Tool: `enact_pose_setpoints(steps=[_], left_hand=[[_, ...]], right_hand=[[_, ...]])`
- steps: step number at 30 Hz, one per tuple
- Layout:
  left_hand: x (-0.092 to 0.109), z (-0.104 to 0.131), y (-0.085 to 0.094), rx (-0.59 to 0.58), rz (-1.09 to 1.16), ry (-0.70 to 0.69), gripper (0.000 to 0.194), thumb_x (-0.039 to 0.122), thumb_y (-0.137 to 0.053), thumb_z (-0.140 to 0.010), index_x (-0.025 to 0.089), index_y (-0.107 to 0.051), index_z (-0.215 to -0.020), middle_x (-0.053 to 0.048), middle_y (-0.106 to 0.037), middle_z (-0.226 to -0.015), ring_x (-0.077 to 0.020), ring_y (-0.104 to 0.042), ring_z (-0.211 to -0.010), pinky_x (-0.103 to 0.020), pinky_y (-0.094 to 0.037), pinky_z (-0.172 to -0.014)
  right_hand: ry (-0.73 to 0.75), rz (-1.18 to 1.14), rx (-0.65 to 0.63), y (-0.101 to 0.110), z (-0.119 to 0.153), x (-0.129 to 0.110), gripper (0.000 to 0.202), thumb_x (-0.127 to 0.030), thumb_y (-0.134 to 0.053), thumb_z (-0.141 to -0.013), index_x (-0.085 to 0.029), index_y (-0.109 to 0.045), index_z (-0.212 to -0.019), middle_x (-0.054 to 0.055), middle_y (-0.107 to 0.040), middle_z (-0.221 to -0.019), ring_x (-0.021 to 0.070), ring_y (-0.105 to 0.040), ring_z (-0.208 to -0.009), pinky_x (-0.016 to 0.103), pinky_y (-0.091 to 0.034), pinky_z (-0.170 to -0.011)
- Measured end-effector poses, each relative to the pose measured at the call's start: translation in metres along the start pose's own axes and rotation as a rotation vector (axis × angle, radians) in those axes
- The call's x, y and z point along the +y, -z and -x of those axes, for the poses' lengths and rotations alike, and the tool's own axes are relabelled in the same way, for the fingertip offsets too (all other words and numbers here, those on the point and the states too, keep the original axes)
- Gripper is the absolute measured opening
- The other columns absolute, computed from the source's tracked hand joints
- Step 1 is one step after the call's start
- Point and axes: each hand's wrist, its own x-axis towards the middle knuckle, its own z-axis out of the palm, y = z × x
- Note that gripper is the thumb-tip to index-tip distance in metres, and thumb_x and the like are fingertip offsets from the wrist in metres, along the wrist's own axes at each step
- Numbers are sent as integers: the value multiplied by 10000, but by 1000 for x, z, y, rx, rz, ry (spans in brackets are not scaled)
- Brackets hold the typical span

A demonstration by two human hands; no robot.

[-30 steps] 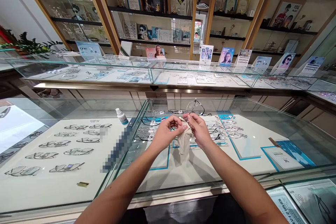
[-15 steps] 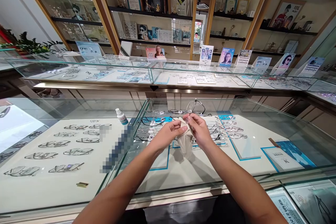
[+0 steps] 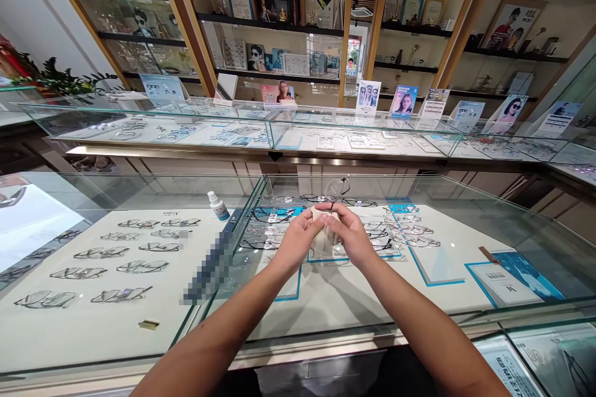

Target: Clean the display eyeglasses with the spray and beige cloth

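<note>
Above the glass counter, my two hands meet around a pair of eyeglasses (image 3: 337, 188), whose clear lens and thin dark rim stick up past the fingers. A beige cloth (image 3: 320, 240) is bunched between the palms and partly hidden. My left hand (image 3: 297, 239) is closed, thumb and fingers pinching the cloth against the glasses. My right hand (image 3: 348, 234) is closed too, its fingers around the frame and its thumb pressed near the left thumb. The rest of the frame is covered by the fingers.
A small white spray bottle (image 3: 218, 206) stands on the counter to the left. Rows of eyeglasses (image 3: 101, 252) lie under the glass. A gold-coloured clip (image 3: 149, 324) sits near the front left. Farther back run a second display case (image 3: 307, 142) and wall shelves (image 3: 274, 26).
My hands have drawn together, the left one shifting right and the thumbs now meeting. The cloth, which hung down below the hands, is gathered up between them. The glasses have turned slightly.
</note>
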Motion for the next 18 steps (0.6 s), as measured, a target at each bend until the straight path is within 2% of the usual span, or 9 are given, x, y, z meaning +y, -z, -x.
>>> enact_pose_setpoints(steps=[4, 6, 9, 14, 16, 18], left_hand=[[-1, -1, 2, -24, 8, -3, 532, 570, -776, -855, 198, -613, -1199, -19, -743, -870, -145, -663, -675, -244, -491, -632], [0, -1, 3, -42, 17, -16, 532, 571, -768, -865, 201, -620, -1218, -26, -747, -892, -154, -675, -713, -250, -497, -663], [1, 0, 2, -50, 15, -29, 526, 583, -754, -874, 205, -646, -1223, -28, -749, -898, -154, -668, -721, -258, -492, -693], [2, 1, 1, -71, -8, 26, 500, 625, -751, -858, 166, -695, -1047, -26, -706, -811, -135, -602, -673, -240, -439, -641], [1, 1, 2, -62, 2, 32, 504, 624, -767, -844, 159, -686, -1019, -9, -674, -773, -123, -573, -652, -230, -419, -624], [0, 1, 2, -49, 10, 19, 515, 618, -768, -848, 155, -682, -1057, -2, -665, -776, -115, -556, -649, -226, -408, -624]], right_hand=[[104, 136, -9, 1, 0, -3, 338, -451, -772, -882, -301, -783, -1185, 40, -739, -1196, 231, -642, -1060, 325, -481, -901], [118, 182, 14, 1, 0, -3, 308, -448, -733, -916, -301, -793, -1179, 42, -736, -1211, 229, -635, -1034, 320, -478, -865], [114, 183, 38, 3, -1, -2, 318, -465, -717, -923, -303, -795, -1185, 38, -744, -1171, 198, -610, -874, 300, -462, -739], [83, 141, 34, 4, -1, 2, 361, -501, -728, -907, -315, -795, -1209, 19, -761, -1047, 136, -484, -646, 279, -372, -581], [67, 140, 26, 4, -1, 2, 391, -527, -732, -897, -312, -794, -1218, 21, -769, -1060, 127, -460, -609, 282, -362, -561], [68, 141, 32, 4, -2, 3, 381, -554, -713, -903, -303, -811, -1173, 28, -776, -1114, 141, -512, -647, 292, -408, -597]])
